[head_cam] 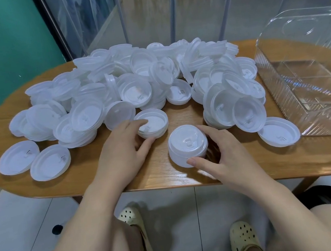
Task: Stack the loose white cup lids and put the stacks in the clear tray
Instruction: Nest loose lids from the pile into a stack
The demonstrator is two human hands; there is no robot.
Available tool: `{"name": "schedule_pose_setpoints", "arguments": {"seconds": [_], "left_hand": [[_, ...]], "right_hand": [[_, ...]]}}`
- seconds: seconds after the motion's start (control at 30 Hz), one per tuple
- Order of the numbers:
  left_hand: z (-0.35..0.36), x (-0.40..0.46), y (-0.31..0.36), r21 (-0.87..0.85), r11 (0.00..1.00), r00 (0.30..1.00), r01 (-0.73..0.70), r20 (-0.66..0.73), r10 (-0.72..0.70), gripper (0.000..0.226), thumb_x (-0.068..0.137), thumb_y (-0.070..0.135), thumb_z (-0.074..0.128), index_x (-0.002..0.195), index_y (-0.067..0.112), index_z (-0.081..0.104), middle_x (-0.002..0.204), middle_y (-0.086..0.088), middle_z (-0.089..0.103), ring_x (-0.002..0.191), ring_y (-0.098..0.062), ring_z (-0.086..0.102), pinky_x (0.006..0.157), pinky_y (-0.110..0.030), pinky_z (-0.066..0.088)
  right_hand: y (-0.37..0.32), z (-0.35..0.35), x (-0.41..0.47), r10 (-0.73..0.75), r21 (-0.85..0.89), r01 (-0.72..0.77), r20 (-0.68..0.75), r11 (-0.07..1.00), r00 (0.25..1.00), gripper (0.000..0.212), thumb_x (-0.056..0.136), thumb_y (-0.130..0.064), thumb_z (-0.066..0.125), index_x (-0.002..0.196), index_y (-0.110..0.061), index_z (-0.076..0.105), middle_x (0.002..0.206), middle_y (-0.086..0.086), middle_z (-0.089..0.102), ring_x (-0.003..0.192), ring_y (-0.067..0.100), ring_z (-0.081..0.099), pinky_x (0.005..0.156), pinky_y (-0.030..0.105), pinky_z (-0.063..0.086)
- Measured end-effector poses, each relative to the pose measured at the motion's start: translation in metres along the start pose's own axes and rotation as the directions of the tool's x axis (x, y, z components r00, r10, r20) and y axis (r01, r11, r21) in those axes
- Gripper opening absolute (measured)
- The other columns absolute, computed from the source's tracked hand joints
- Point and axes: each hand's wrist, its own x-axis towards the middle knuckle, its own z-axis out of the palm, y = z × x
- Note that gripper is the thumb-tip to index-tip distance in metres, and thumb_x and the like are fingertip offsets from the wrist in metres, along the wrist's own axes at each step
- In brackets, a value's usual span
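Note:
A big heap of loose white cup lids (132,83) covers the back and middle of the wooden table (138,178). My right hand (225,155) grips a short stack of lids (186,143) standing dome-up near the front edge. My left hand (121,151) curls its fingers and thumb around an upturned lid (153,125) just left of that stack. The clear tray (311,73) stands at the right end of the table with nothing visible inside it.
Single upturned lids lie at the front left (18,157) and beside the tray (278,131). A green wall is at the left and clear plastic strip curtains hang behind the table. My feet in pale clogs rest on the tiled floor below.

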Motion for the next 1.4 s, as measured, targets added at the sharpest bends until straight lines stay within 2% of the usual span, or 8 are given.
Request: {"name": "schedule_pose_setpoints", "arguments": {"seconds": [0.07,0.17,0.37,0.63,0.87,1.07,1.17,1.4], "left_hand": [[0.003,0.003,-0.004,0.047,0.999,1.000,-0.001,0.023,-0.001,0.038,0.099,0.038,0.067,0.134,0.023,0.067,0.089,0.016,0.043,0.087,-0.010,0.045,0.077,-0.028,0.036],[0.006,0.002,-0.003,0.044,0.998,0.998,-0.043,-0.033,0.045,0.022,0.097,0.027,0.070,0.116,0.018,0.075,0.085,0.013,0.041,0.081,-0.012,0.046,0.071,-0.030,0.037],[0.007,-0.005,0.003,-0.039,0.998,0.998,-0.046,-0.041,0.044,0.007,0.092,0.022,0.077,0.097,0.021,0.073,0.083,0.012,0.047,0.077,-0.011,0.050,0.069,-0.032,0.045],[0.001,-0.008,0.010,-0.225,0.971,0.993,0.085,-0.058,-0.101,0.019,0.081,0.031,0.087,0.081,0.027,0.069,0.081,0.008,0.055,0.080,-0.009,0.052,0.067,-0.014,0.034],[-0.002,-0.010,0.010,-0.286,0.955,0.988,0.085,-0.096,-0.117,0.031,0.075,0.031,0.092,0.077,0.026,0.062,0.073,0.006,0.051,0.070,-0.009,0.046,0.064,-0.014,0.036],[-0.004,-0.011,0.013,-0.337,0.939,0.981,0.067,-0.151,-0.124,0.026,0.094,0.039,0.072,0.081,0.021,0.060,0.072,0.004,0.052,0.069,-0.010,0.047,0.063,-0.021,0.036],[-0.005,-0.011,0.015,-0.352,0.931,0.978,0.091,-0.144,-0.150,0.035,0.097,0.050,0.060,0.087,0.017,0.065,0.075,0.002,0.058,0.071,-0.010,0.052,0.064,-0.022,0.039],[-0.005,-0.011,0.010,-0.322,0.916,0.963,0.238,-0.046,-0.266,0.050,0.106,0.048,0.048,0.067,0.017,0.048,0.058,0.006,0.049,0.058,-0.011,0.045,0.060,-0.035,0.036]], "right_hand": [[0.001,0.000,0.000,0.003,0.000,-0.003,-0.003,1.000,1.000,0.060,0.082,-0.055,0.079,0.118,-0.072,0.035,0.116,-0.064,0.035,0.117,-0.022,0.039,0.093,0.010,0.034],[0.001,0.000,0.000,0.010,0.007,-0.010,-0.006,1.000,1.000,0.060,0.082,-0.055,0.080,0.121,-0.070,0.036,0.119,-0.062,0.037,0.119,-0.018,0.041,0.095,0.012,0.035],[0.004,0.001,0.000,0.009,0.019,-0.009,-0.021,1.000,1.000,0.062,0.081,-0.056,0.080,0.125,-0.069,0.037,0.119,-0.057,0.043,0.120,-0.013,0.045,0.099,0.015,0.036],[0.007,0.003,0.000,0.025,0.026,-0.024,-0.024,0.999,0.999,0.065,0.080,-0.058,0.080,0.131,-0.064,0.040,0.121,-0.049,0.049,0.121,-0.010,0.046,0.100,0.017,0.038],[0.010,0.003,0.000,0.037,0.015,-0.037,-0.018,0.999,0.999,0.064,0.080,-0.059,0.080,0.128,-0.066,0.039,0.119,-0.054,0.045,0.122,-0.011,0.044,0.096,0.014,0.037],[0.009,0.003,0.000,0.040,0.020,-0.039,-0.007,0.999,0.999,0.061,0.081,-0.058,0.080,0.122,-0.072,0.037,0.119,-0.058,0.041,0.122,-0.014,0.043,0.096,0.014,0.036],[0.010,0.004,0.001,0.045,0.025,-0.044,-0.004,0.999,0.999,0.062,0.081,-0.058,0.080,0.124,-0.071,0.037,0.120,-0.056,0.043,0.122,-0.013,0.043,0.097,0.014,0.036],[0.010,0.004,0.001,0.069,0.034,-0.069,-0.007,0.997,0.998,0.072,0.080,-0.058,0.080,0.143,-0.048,0.048,0.129,-0.033,0.056,0.125,-0.002,0.048,0.108,0.031,0.043]]}}
